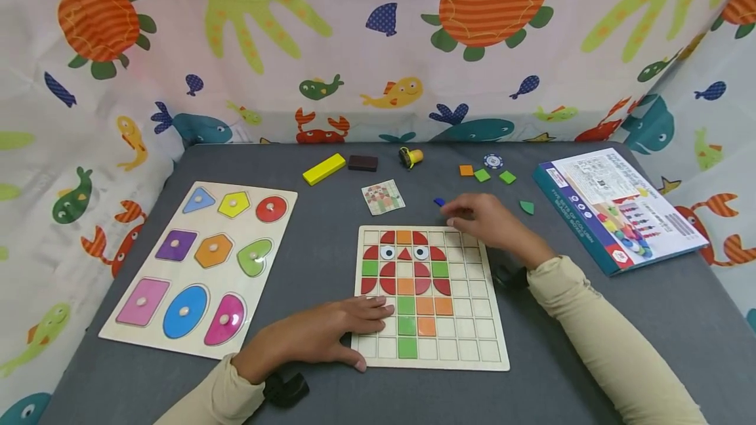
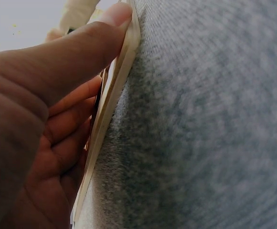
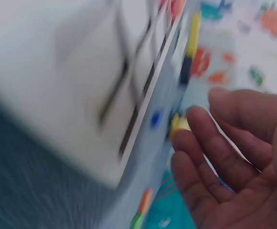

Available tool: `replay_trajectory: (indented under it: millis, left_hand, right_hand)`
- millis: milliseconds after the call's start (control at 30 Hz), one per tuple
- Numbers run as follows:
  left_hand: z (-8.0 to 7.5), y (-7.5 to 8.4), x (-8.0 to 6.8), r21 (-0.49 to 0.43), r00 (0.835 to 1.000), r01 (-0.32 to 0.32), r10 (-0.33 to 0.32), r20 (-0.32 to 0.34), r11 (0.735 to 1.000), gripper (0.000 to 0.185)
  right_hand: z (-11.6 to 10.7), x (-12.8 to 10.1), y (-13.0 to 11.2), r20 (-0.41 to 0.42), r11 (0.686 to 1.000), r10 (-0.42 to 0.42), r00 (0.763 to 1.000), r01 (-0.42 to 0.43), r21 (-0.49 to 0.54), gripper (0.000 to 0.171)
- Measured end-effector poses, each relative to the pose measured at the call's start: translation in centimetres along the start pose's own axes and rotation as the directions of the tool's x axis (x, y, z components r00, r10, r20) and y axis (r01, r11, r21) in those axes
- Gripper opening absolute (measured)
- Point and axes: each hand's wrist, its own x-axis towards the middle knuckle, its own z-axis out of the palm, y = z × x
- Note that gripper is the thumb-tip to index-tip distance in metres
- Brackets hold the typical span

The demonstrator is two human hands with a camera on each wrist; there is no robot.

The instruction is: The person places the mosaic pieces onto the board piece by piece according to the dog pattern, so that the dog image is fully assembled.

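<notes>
The white grid board (image 1: 475,330) lies on the dark grey cloth, bearing red, green and orange tiles and two eye tiles arranged as a figure. My left hand (image 1: 327,330) rests at its left edge, fingers stretched over the squares and the thumb (image 2: 81,52) along the rim. Past the board's far edge, my right hand (image 1: 490,222) hovers with loosely bent fingers. Nothing shows between those fingers (image 3: 214,143) in the right wrist view. Just left of its fingertips lies a small blue piece (image 1: 440,202). A picture card (image 1: 384,197) lies behind the board.
At the left is a knobbed shape puzzle (image 1: 227,215). A yellow block (image 1: 323,169), a dark brown block (image 1: 363,163) and a small yellow-and-black object (image 1: 411,157) line the back. Loose green tiles (image 1: 507,178) and an orange tile (image 1: 466,170) lie near a box (image 1: 626,208) at right.
</notes>
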Motion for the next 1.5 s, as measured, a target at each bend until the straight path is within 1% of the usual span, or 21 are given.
replay_trajectory:
  millis: [67,167,233,333,400,467,600,733,767,900,1000,1033,1133,1233,1400,1433,1500]
  left_hand:
    - [0.0,0.0,0.0,0.01,1.0,0.0,0.0,-0.002,1.0,0.071]
    - [0.0,0.0,0.0,0.013,1.0,-0.002,0.002,-0.01,1.0,0.071]
    - [0.0,0.0,0.0,0.009,1.0,-0.005,0.005,-0.013,1.0,0.071]
    - [0.2,0.0,0.1,0.001,1.0,-0.008,0.008,-0.01,1.0,0.071]
    - [0.4,0.0,0.1,0.003,1.0,-0.012,0.012,-0.006,1.0,0.072]
    - [0.4,0.1,0.2,0.009,1.0,-0.015,0.015,-0.002,1.0,0.072]
    - [0.4,0.1,0.3,0.007,1.0,-0.017,0.017,0.001,1.0,0.071]
    - [0.3,0.1,0.3,0.002,1.0,-0.022,0.022,-0.006,1.0,0.071]
    - [0.3,0.1,0.3,0.0,1.0,-0.023,0.023,-0.006,1.0,0.071]
    - [0.2,0.0,0.4,-0.013,1.0,-0.019,0.019,-0.006,1.0,0.071]
    - [0.3,0.0,0.3,-0.012,1.0,-0.009,0.009,-0.001,1.0,0.071]
    - [0.3,0.0,0.3,-0.013,1.0,-0.006,0.006,0.0,1.0,0.071]
    - [0.3,0.0,0.3,-0.016,1.0,-0.003,0.003,0.003,1.0,0.07]
    - [0.3,-0.1,0.3,-0.02,1.0,-0.008,0.008,0.0,1.0,0.07]
    - [0.3,-0.2,0.2,-0.02,1.0,-0.002,0.002,-0.008,1.0,0.071]
    - [0.2,-0.2,0.2,-0.02,1.0,0.002,-0.002,-0.008,1.0,0.071]
    - [0.2,-0.2,0.1,-0.022,1.0,0.011,-0.011,-0.01,1.0,0.071]
  right_hand:
    - [-1.0,1.4,1.3,-0.028,0.996,0.091,0.995,-0.091,0.028,0.028]
    - [-2.3,3.3,3.0,-0.056,0.981,0.19,0.98,-0.188,0.046,0.031]
    - [-3.1,4.4,3.8,-0.063,0.971,0.237,0.97,-0.233,0.061,0.033]
    - [-3.8,5.5,4.7,-0.068,0.956,0.29,0.955,-0.285,0.069,0.036]
    - [-4.0,6.0,5.0,-0.055,0.951,0.308,0.95,-0.305,0.049,0.039]
    - [-4.1,6.3,5.2,-0.04,0.95,0.311,0.95,-0.311,-0.001,0.041]
    - [-4.0,6.6,5.1,-0.025,0.957,0.263,0.964,-0.264,-0.123,0.039]
    - [-3.9,6.7,5.0,-0.033,0.955,0.231,0.973,-0.233,-0.185,0.039]
    - [-3.9,6.7,5.0,-0.032,0.954,0.224,0.974,-0.226,-0.199,0.037]
    - [-3.9,6.3,5.1,-0.007,0.941,0.278,0.961,-0.274,-0.197,0.026]
    - [-3.8,5.8,5.0,0.017,0.932,0.335,0.942,-0.328,-0.156,0.021]
    - [-3.7,5.6,5.0,0.017,0.93,0.34,0.94,-0.333,-0.155,0.02]
    - [-3.5,4.7,4.8,-0.005,0.935,0.327,0.945,-0.324,-0.142,0.015]
    - [-3.2,3.4,4.6,-0.054,0.95,0.275,0.96,-0.28,-0.134,0.013]
    - [-2.4,0.6,3.0,-0.135,0.973,0.215,0.967,-0.224,-0.053,0.016]
    - [-2.2,0.0,2.6,-0.141,0.975,0.209,0.968,-0.217,-0.043,0.017]
    - [-1.6,-1.1,1.6,-0.124,0.982,0.179,0.976,-0.184,-0.028,0.018]
